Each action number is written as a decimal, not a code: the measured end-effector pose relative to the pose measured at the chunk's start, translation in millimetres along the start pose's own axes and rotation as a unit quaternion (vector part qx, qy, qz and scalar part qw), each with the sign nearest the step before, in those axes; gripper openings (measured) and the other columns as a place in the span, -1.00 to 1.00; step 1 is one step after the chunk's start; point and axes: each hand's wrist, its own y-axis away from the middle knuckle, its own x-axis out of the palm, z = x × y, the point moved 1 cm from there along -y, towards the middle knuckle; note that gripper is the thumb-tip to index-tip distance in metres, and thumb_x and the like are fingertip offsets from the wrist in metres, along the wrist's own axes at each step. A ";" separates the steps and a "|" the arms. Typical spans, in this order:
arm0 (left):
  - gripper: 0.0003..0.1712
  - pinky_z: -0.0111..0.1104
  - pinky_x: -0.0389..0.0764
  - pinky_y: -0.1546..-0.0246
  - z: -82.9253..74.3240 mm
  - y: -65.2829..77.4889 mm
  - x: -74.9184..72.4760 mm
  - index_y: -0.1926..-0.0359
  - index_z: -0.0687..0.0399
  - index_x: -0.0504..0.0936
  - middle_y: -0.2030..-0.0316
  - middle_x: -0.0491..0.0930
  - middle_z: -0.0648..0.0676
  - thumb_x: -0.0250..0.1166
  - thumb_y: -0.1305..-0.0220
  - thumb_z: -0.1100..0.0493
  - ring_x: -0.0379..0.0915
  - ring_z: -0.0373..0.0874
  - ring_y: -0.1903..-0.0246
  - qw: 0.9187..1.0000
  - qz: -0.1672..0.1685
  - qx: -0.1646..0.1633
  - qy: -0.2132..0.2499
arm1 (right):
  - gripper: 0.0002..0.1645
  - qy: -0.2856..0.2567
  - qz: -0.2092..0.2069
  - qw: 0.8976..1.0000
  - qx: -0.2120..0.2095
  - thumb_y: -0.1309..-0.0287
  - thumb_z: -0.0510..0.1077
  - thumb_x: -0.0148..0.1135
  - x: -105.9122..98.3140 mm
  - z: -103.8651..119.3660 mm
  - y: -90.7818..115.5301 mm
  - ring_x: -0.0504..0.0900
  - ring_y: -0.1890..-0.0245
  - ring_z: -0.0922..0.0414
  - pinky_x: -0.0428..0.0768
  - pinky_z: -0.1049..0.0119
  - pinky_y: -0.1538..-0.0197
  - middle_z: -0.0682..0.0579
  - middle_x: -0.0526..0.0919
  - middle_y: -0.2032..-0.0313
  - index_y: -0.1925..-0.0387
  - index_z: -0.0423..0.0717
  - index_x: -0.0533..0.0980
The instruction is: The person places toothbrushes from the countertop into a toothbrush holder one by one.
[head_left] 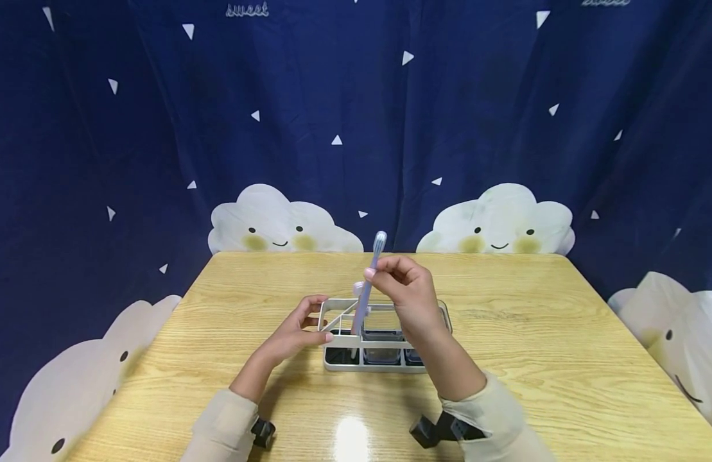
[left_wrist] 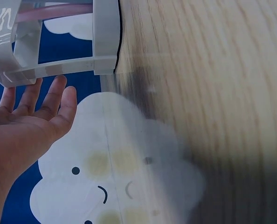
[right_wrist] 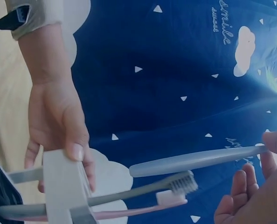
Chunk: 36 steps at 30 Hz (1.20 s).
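Note:
A white toothbrush holder point(head_left: 343, 341) with several compartments stands on the table. My left hand point(head_left: 295, 333) grips its left end, thumb on the front bar and fingers at the side and back. My right hand point(head_left: 413, 298) pinches a pale bluish toothbrush point(right_wrist: 194, 161) near its head between thumb and index finger. The brush head points up, and the handle slants down over the holder's left part. In the right wrist view, the handle's end is apart from the holder. A grey toothbrush point(right_wrist: 129, 192) and a pink toothbrush point(right_wrist: 134, 213) lean in the holder beside it.
A light wooden table point(head_left: 506, 333) spreads around the holder. Dark compartments and a clear cup point(head_left: 381, 355) show in the holder's lower part. A dark blue curtain point(head_left: 309, 96) with white triangles and clouds hangs behind and beside the table.

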 end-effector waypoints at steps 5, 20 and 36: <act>-0.17 -0.21 0.50 0.16 -0.7 0.4 -0.2 -0.31 0.26 0.09 -0.16 0.16 0.45 0.31 -0.06 0.38 0.23 0.28 0.00 1.000 -0.001 -0.001 -0.008 | -0.88 -0.003 -0.013 1.000 0.012 -0.06 -0.31 0.29 4.8 -7.9 -3.3 0.46 0.33 0.15 0.46 0.31 0.22 -0.02 0.52 0.35 0.38 -0.29 0.50; -0.17 -0.18 0.50 0.13 -0.3 0.7 -1.2 -0.31 0.27 0.10 -0.12 0.23 0.36 0.32 -0.06 0.37 0.27 0.22 0.00 1.000 -0.003 0.001 -0.016 | -0.90 0.021 -0.054 0.996 0.069 -0.04 -0.24 0.33 0.4 -34.8 -11.0 0.46 0.35 0.17 0.28 0.31 0.35 0.04 0.51 0.40 0.42 -0.12 0.53; -0.16 -0.17 0.51 0.15 24.5 -7.5 -6.7 -0.32 0.18 0.13 -0.14 0.21 0.35 0.34 -0.04 0.39 0.28 0.17 0.01 1.000 -0.012 -0.001 -0.008 | -0.83 0.083 -0.050 0.991 0.091 -0.01 -0.27 0.35 -17.9 -64.2 -4.0 0.45 0.34 0.11 0.46 0.30 0.26 -0.03 0.54 0.39 0.39 -0.31 0.55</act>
